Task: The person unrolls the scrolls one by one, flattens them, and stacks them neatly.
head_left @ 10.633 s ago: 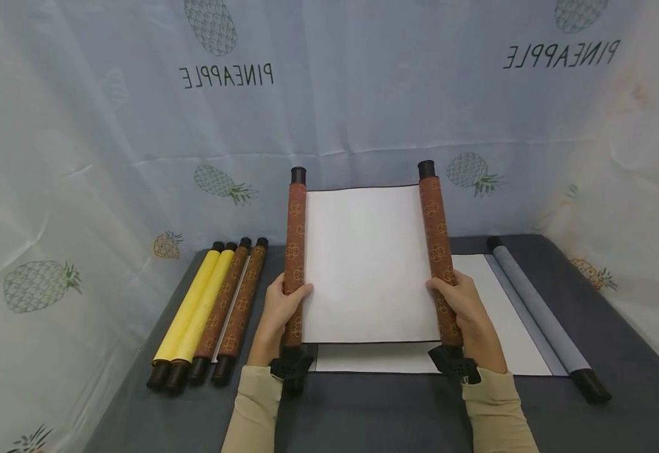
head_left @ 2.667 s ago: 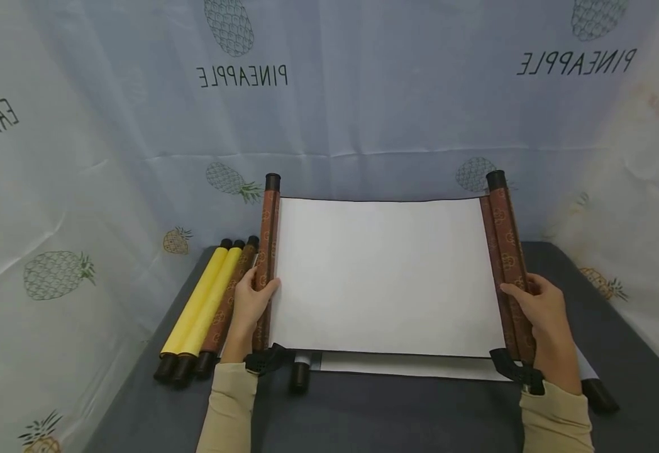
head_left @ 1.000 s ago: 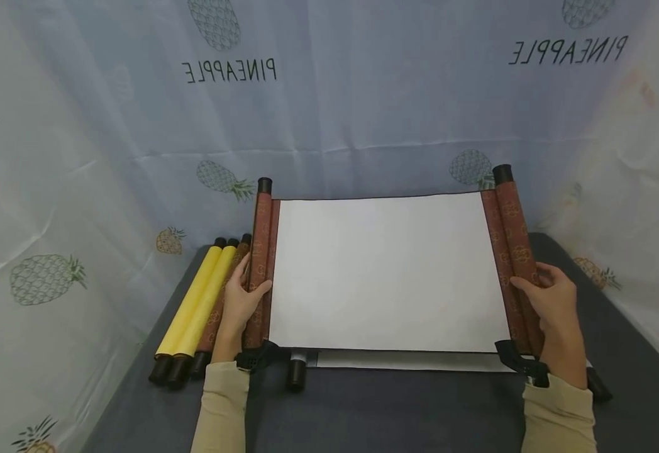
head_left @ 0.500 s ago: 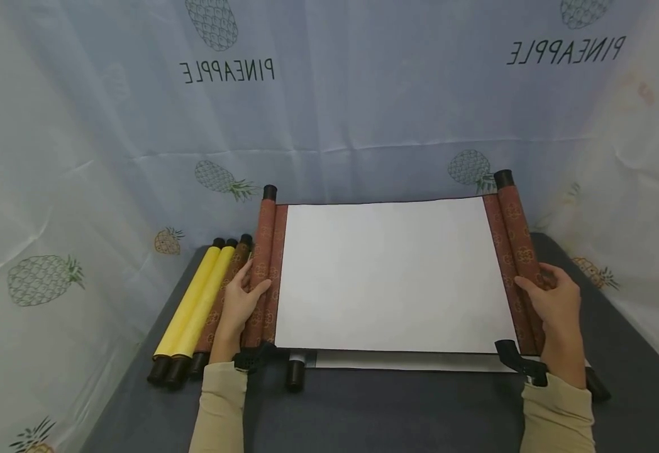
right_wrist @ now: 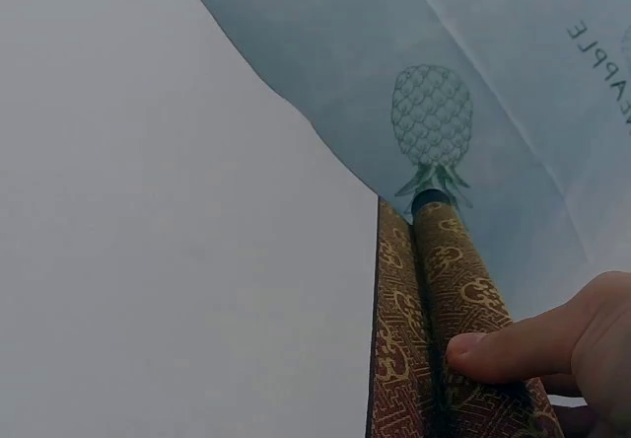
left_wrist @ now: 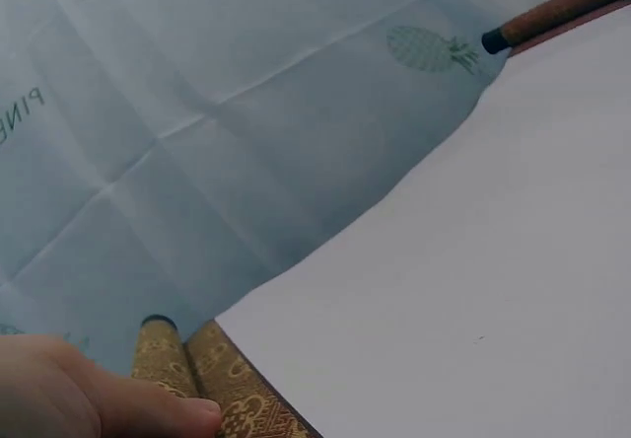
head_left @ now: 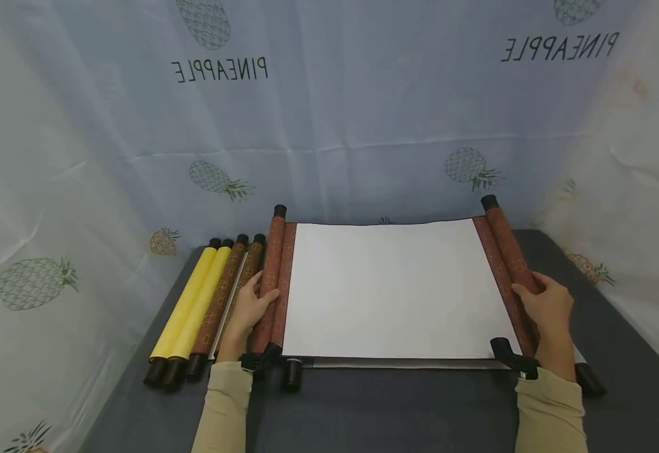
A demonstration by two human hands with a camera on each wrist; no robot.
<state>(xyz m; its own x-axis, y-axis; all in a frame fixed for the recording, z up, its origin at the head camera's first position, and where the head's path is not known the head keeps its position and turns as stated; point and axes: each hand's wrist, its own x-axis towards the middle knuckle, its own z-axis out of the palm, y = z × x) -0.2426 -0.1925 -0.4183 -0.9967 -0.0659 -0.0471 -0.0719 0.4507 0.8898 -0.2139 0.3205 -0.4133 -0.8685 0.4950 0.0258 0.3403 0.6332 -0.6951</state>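
Observation:
In the head view a scroll with a blank white sheet [head_left: 392, 289] is stretched out between my hands. My left hand [head_left: 246, 308] grips its left roller [head_left: 271, 270], thumb on the front. My right hand [head_left: 551, 311] grips the right roller [head_left: 507, 242] the same way. Both rollers are wrapped in reddish-brown patterned cloth with black end knobs. In the left wrist view my thumb presses near the cloth border [left_wrist: 232, 369]. The right wrist view shows the other thumb [right_wrist: 493, 354] across its roller. Part of each hand's fingers is hidden behind the rollers.
Beneath the held scroll lies another scroll, mostly covered; its black left knob [head_left: 292, 375] and right knob [head_left: 591, 380] stick out. Two yellow rolls [head_left: 202, 302] and brown patterned rolls [head_left: 222, 302] lie at left on the dark table [head_left: 386, 409]. A pineapple-print curtain [head_left: 329, 113] surrounds it.
Ten seconds ago the rollers were closer together and less sheet showed. Over the last second the top of the scroll has come down toward the table, and both hands keep their grip.

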